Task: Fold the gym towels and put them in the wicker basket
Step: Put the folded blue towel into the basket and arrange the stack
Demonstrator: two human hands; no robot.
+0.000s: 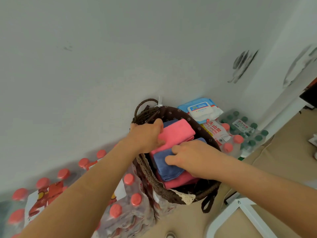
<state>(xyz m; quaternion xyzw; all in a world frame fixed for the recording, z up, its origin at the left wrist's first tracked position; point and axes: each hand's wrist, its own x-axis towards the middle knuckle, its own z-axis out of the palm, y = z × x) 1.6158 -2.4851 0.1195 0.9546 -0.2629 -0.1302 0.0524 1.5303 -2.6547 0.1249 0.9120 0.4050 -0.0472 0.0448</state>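
A dark brown wicker basket with a floral lining stands against the white wall. Inside it lie folded towels: a pink one at the back, a blue one on top in front, another pink one beneath it. A second blue towel's edge shows behind the back pink one. My left hand reaches into the basket and grips the left end of the back pink towel. My right hand rests on the front blue towel with its fingers curled over it.
Shrink-wrapped packs of bottles with pink caps sit left of the basket. More bottles with green caps and a pack of wet wipes lie to its right. A white metal frame stands at lower right.
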